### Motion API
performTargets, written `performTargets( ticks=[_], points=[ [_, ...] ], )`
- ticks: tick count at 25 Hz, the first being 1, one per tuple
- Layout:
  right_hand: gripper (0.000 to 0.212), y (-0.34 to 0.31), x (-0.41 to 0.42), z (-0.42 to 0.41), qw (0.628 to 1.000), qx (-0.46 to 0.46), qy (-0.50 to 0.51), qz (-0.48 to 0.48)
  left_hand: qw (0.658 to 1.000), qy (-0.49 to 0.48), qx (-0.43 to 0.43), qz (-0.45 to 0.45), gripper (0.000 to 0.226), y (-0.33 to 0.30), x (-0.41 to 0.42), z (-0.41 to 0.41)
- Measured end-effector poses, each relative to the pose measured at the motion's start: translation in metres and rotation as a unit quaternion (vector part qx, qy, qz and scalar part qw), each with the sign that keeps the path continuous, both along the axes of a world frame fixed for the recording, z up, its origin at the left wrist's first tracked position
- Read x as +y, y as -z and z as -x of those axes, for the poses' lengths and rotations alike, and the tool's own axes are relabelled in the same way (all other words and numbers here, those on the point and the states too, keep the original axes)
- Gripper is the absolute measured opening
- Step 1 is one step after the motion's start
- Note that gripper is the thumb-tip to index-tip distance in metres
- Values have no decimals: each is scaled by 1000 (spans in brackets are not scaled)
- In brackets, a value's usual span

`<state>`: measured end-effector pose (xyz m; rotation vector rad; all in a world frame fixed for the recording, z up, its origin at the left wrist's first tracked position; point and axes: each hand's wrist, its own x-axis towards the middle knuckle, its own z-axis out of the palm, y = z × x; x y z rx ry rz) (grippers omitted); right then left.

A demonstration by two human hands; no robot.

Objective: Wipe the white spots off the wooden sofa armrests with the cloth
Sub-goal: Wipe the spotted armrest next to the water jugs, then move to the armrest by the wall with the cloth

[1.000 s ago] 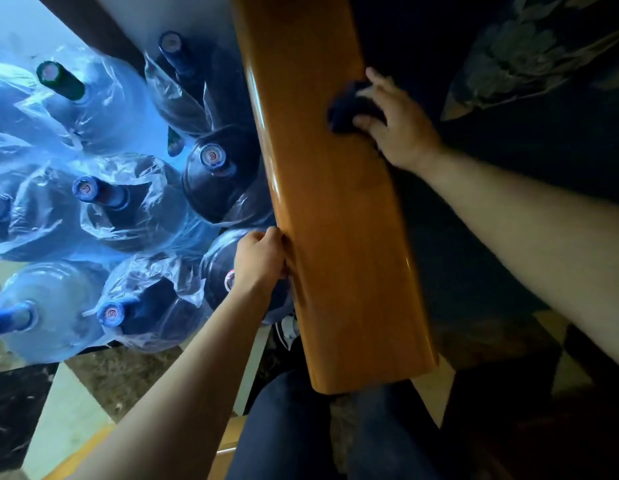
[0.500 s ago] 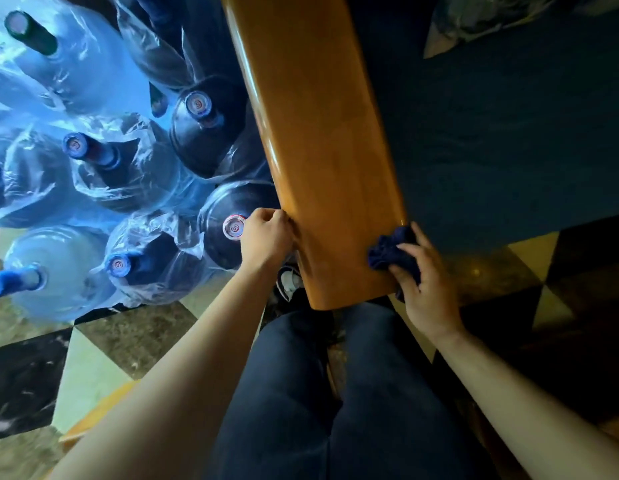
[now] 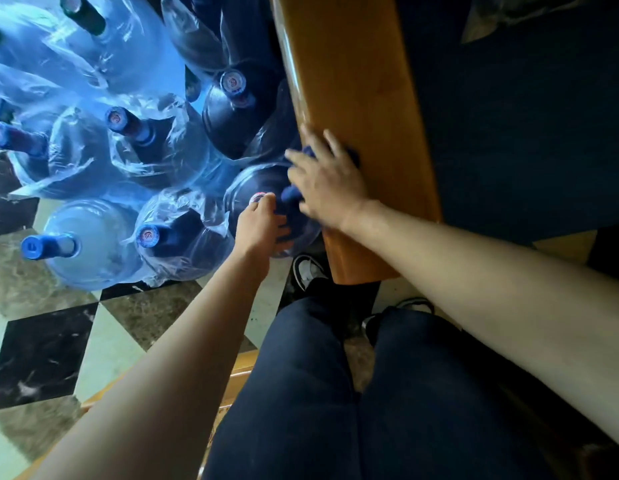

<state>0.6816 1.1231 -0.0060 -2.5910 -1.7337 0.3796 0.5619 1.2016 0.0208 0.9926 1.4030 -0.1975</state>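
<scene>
On the left edge of the wooden armrest [image 3: 353,98], toward its near end, lies the dark blue cloth [image 3: 309,152], pressed flat beneath the right hand [image 3: 327,183]. Its fingers are spread wide over the fabric; folds of cloth show beyond the fingertips and below the palm, where a bunch hangs off the left side of the wood. Soft and light, the cloth should conform to the rounded edge; it is best held as here, under the flat palm, so that pressure spreads evenly. Loose folds could slip out on the glossy varnish, which looks slick. The armrest is rigid and fixed, and needs no steadying to bear the rubbing. The left hand [image 3: 263,226] sits just left of the armrest, near the cloth's hanging bunch, fingers curled loosely; whether it grips the cloth, the wood or nothing cannot be told. It rests over one of the water bottles [image 3: 152,237] crowded on the floor to the left. White spots are not discernible on the visible wood. Dark upholstery [image 3: 526,116] lies right of the armrest.
</scene>
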Motion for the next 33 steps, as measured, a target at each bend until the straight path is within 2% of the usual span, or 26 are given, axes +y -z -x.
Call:
performTargets(
  ticks=[4, 6, 8, 11, 13, 15, 18, 22, 23, 25, 28, 31, 33],
  points=[
    [43, -14, -103, 74, 993, 99, -51, -31, 990, 136, 38, 21, 24, -4, -51, 21],
    [43, -23, -156, 96, 984, 167, -33, -53, 979, 188, 73, 12, 23, -13, -90, 31],
    [32, -35, -202, 94, 957, 274, 33, -90, 980, 177, 93, 0, 23, -32, -132, 34],
    [17, -69, -259, 71, 863, 390, 259, -188, 988, 136, 59, 37, 29, -68, -201, 11],
    [21, -96, -296, 53, 801, 407, 368, -241, 987, 130, 13, 95, 33, -90, -245, -19],
    [30, -123, -336, 35, 759, 390, 434, -290, 980, 148, -33, 130, 34, -110, -284, -55],
    [47, -156, -409, 11, 667, 372, 532, -365, 955, 246, -83, 146, 35, -142, -346, -109],
    [66, -173, -504, 5, 489, 404, 625, -455, 902, 399, -100, 133, 32, -160, -442, -156],
    [68, -174, -525, 8, 456, 400, 644, -467, 890, 429, -100, 119, 29, -159, -465, -164],
    [67, -171, -569, 10, 406, 383, 678, -479, 865, 479, -106, 107, 25, -161, -516, -181],
    [51, -169, -627, 6, 335, 372, 709, -497, 849, 508, -98, 102, 21, -164, -584, -209],
    [36, -171, -671, -17, 290, 341, 729, -517, 841, 520, -82, 124, 26, -164, -637, -240],
    [28, -169, -700, -39, 278, 330, 740, -516, 838, 529, -62, 123, 29, -157, -670, -264]
  ],
)
